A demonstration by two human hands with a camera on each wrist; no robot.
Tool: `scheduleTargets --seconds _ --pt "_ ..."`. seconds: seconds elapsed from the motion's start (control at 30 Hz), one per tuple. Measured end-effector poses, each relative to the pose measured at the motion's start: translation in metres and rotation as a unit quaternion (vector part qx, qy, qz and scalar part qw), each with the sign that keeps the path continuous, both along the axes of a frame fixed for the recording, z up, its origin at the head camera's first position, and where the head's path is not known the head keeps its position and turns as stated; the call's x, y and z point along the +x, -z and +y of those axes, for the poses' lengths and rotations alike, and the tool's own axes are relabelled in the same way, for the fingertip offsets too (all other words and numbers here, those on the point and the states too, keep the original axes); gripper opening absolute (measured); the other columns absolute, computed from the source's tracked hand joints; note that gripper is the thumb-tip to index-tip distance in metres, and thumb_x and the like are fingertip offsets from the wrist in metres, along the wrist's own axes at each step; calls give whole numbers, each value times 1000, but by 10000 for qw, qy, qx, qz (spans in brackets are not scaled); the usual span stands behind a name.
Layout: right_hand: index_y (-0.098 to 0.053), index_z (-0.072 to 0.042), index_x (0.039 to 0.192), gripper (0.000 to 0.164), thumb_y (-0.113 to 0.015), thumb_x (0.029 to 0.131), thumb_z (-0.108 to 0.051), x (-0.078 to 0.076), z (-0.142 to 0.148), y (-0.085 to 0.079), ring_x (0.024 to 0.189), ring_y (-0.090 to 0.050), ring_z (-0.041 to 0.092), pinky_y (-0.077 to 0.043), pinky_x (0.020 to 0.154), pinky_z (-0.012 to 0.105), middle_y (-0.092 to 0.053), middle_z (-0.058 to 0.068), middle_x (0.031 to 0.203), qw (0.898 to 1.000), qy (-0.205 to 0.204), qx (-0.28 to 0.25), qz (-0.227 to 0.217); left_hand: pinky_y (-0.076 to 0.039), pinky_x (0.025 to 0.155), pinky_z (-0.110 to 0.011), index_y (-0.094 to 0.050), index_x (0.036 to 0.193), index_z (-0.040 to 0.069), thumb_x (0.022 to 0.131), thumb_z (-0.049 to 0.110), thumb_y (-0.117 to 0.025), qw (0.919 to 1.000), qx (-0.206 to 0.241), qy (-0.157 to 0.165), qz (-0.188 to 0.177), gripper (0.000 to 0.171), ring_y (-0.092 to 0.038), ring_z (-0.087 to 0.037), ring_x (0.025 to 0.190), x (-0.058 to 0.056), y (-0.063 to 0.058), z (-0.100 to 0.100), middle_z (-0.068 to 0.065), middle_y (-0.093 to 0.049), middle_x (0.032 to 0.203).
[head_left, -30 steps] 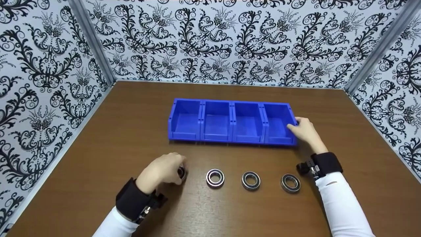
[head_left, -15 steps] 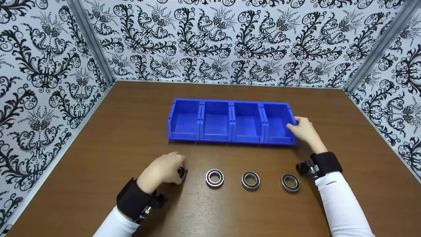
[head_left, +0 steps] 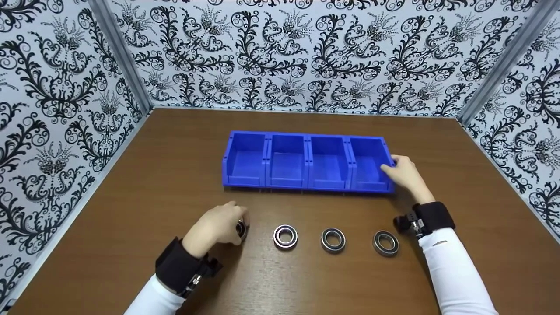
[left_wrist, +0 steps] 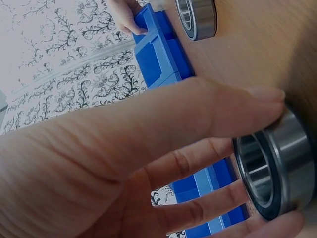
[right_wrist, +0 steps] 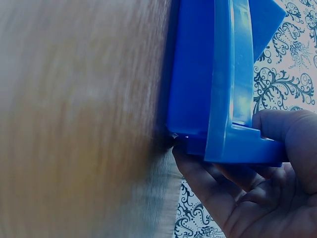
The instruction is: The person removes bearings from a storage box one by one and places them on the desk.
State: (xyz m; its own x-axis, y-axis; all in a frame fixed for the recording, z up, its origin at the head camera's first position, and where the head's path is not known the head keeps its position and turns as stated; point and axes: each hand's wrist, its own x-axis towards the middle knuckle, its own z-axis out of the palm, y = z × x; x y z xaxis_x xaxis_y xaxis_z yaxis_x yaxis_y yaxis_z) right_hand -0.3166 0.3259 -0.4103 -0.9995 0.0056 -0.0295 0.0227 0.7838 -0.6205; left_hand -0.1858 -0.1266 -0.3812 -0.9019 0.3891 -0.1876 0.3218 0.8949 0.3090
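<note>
My left hand (head_left: 218,225) grips a metal ball bearing (left_wrist: 280,163) by its outer ring, thumb on one side and fingers on the other, low over the table. In the head view the hand covers most of that bearing. To its right, three more bearings lie flat in a row: the nearest bearing (head_left: 285,237), the middle bearing (head_left: 333,240) and the far right bearing (head_left: 386,243). Behind them stands a row of joined blue bins (head_left: 286,183) with nothing inside. My right hand (head_left: 404,175) holds the right end wall, its thumb over the edge and its fingers along the outside.
The brown wooden table (head_left: 183,153) reaches back to a patterned wall (head_left: 280,57), with more patterned panels at both sides. Grey metal posts (head_left: 122,57) stand at the rear corners. A black strap with a camera sits on each wrist.
</note>
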Motion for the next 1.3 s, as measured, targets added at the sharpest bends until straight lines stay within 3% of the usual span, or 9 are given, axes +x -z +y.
scheduleTargets --seconds 0.3,0.57,1.3 --pt "-43 16 145 56 -50 101 -17 1 -1 -1 122 -61 51 -50 105 58 -54 40 139 10000 18 0 -8 -55 77 -54 -65 87 11 61 -3 -87 9999 -82 -42 117 37 -66 -40 89 1 2 0 -16 -62 102" --pt "-51 14 140 52 -51 99 -18 2 -2 0 114 -66 45 -53 99 54 -61 37 132 9999 47 28 122 -55 78 -54 -67 86 11 60 -1 -90 9997 -60 -34 242 37 -66 -40 89 2 4 0 -15 -62 99" --pt "-45 17 143 55 -50 101 -18 2 -1 -1 121 -62 49 -51 104 58 -55 40 137 10000 3 -40 -11 -54 75 -53 -67 87 12 61 1 -88 9990 66 -59 449 36 -64 -39 88 4 9 -5 -12 -62 98"
